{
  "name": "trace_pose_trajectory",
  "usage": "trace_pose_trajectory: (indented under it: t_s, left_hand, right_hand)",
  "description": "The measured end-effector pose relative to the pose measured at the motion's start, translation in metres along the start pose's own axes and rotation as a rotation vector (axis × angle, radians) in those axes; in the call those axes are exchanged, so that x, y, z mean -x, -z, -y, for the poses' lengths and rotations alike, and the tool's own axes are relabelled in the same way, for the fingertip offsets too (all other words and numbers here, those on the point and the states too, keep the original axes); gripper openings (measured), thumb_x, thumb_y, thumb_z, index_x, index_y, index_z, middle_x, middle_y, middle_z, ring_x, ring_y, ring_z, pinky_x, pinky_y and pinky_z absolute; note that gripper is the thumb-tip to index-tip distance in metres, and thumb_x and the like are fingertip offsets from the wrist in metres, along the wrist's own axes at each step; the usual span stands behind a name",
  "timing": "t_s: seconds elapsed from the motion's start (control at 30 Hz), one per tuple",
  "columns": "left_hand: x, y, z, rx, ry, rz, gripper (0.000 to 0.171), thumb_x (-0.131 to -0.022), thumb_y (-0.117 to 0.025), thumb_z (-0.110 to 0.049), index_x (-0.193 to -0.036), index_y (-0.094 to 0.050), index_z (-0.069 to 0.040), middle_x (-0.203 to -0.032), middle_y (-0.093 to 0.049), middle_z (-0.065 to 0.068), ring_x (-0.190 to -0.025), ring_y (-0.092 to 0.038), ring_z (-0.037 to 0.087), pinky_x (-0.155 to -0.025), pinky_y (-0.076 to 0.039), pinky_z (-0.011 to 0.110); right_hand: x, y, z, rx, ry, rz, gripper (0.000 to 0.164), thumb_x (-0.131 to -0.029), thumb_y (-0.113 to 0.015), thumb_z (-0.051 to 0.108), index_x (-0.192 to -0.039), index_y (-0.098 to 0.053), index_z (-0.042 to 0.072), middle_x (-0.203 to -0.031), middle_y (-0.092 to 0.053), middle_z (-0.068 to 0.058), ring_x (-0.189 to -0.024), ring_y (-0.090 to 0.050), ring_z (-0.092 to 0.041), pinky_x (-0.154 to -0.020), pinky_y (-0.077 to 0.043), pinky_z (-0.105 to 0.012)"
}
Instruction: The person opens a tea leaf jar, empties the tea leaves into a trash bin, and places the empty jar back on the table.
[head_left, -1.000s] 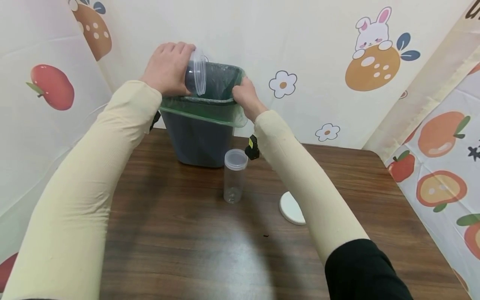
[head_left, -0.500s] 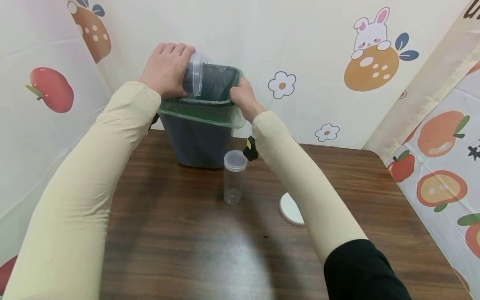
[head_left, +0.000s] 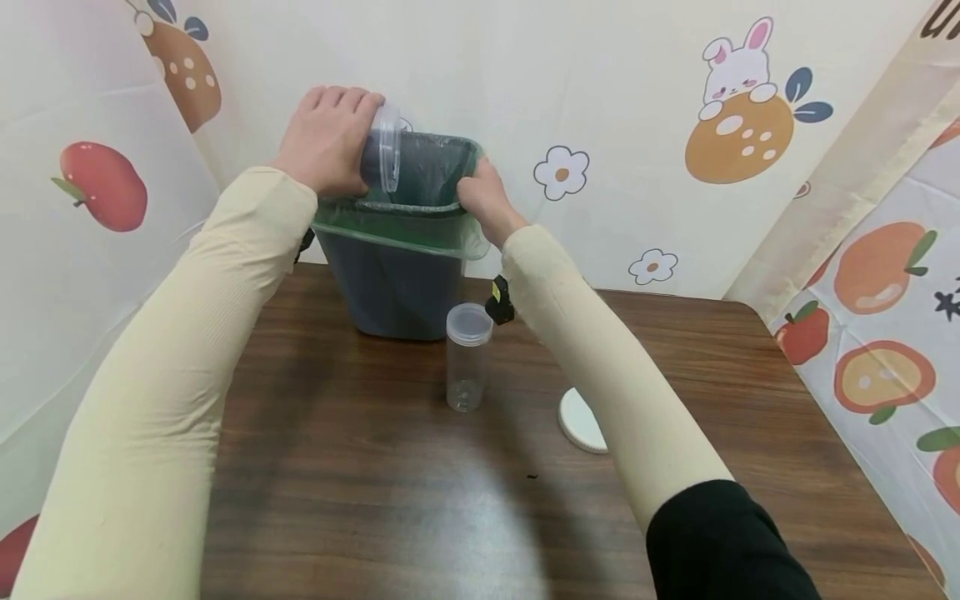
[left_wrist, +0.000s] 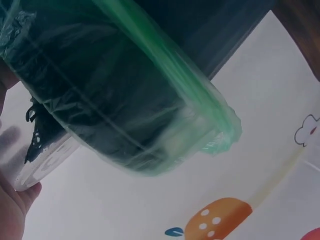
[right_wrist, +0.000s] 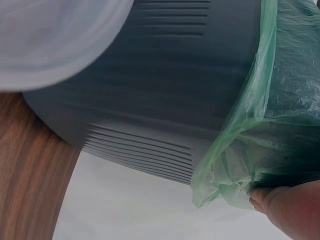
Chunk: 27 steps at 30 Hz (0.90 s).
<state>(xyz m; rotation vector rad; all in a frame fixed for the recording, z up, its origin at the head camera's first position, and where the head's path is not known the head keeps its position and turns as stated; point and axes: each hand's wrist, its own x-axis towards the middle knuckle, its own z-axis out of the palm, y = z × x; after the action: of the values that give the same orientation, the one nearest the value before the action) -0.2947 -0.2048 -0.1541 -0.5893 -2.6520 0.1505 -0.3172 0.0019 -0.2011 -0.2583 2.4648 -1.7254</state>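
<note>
Shifting barely, our left hand (head_left: pixel 326 137) clasps the tipped plastic jar (head_left: pixel 388 150), right hand (head_left: pixel 487 198) pinching the bin liner (head_left: pixel 408 229), black contents (left_wrist: pixel 44 131) apparently unemptied.

Clear plastic tub (head_left: pixel 384 150), ridged collar round its mouth, in my left hand (head_left: pixel 327 137). Lies tipped on its side, mouth facing right, at the left part of the bin's opening. Dark stringy clump (left_wrist: pixel 45 130) shows at the tub's mouth, partly hidden behind the bin's edge; how much is inside, I can't tell.

Bin (head_left: pixel 393 283): dark grey, stands on the desk (head_left: pixel 360 517), rows of grooves on its side. Translucent green liner (head_left: pixel 397 229) inside, folded out over the rim, wrinkled, bunched where my right hand (head_left: pixel 487 196) grips it at the corner.
</note>
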Motion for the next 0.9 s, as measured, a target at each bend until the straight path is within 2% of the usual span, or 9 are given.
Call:
trace_pose_trajectory:
  t_s: [0.2,0.4,0.5,0.7,0.9]
  left_hand:
    - [0.0023,0.0017,-0.0012,-0.043,-0.019,-0.007,0.097,-0.062,-0.085,-0.015,-0.139,-0.03,0.006,-0.134,-0.039,0.029,-0.125,-0.034,0.046,-0.107,-0.021,0.054]
    - [0.0026,0.0024,-0.003,-0.037,-0.016,0.005,0.098,-0.062,-0.085,-0.015,-0.14,-0.029,0.006,-0.135,-0.038,0.029,-0.125,-0.033,0.046,-0.107,-0.02,0.053]
    - [0.0025,0.0025,-0.0039,-0.029,-0.013,0.02,0.099,-0.064,-0.085,-0.016,-0.142,-0.027,0.006,-0.137,-0.037,0.028,-0.127,-0.032,0.046,-0.108,-0.019,0.053]
    - [0.0033,0.0035,-0.0053,-0.014,-0.003,0.007,0.098,-0.064,-0.084,-0.015,-0.142,-0.028,0.006,-0.137,-0.038,0.028,-0.127,-0.033,0.046,-0.108,-0.02,0.053]
    - [0.0038,0.0043,-0.0069,-0.013,-0.002,0.004,0.098,-0.064,-0.084,-0.015,-0.142,-0.028,0.005,-0.137,-0.038,0.028,-0.127,-0.033,0.045,-0.109,-0.02,0.052]
  right_hand:
    - [0.0008,-0.0008,-0.001,0.008,0.014,-0.002,0.062,-0.093,-0.031,-0.003,-0.152,-0.014,0.009,-0.155,-0.021,-0.005,-0.131,-0.025,-0.009,-0.109,-0.022,-0.025]
    - [0.0,-0.0005,-0.0015,0.015,0.007,-0.006,0.062,-0.094,-0.03,-0.001,-0.153,-0.012,0.01,-0.156,-0.019,-0.003,-0.135,-0.022,-0.008,-0.109,-0.022,-0.025]
    - [0.0003,0.0002,-0.0017,0.02,0.01,-0.01,0.061,-0.093,-0.031,-0.001,-0.152,-0.016,0.009,-0.153,-0.023,-0.005,-0.13,-0.028,-0.012,-0.107,-0.024,-0.025]
    - [0.0004,0.0005,-0.0008,0.016,-0.007,0.0,0.064,-0.094,-0.031,-0.002,-0.153,-0.009,0.011,-0.157,-0.015,-0.001,-0.14,-0.016,-0.009,-0.11,-0.019,-0.026]
    - [0.0004,-0.0007,-0.0012,0.023,0.005,-0.005,0.061,-0.094,-0.031,-0.001,-0.152,-0.015,0.01,-0.154,-0.022,-0.004,-0.134,-0.025,-0.01,-0.109,-0.023,-0.026]
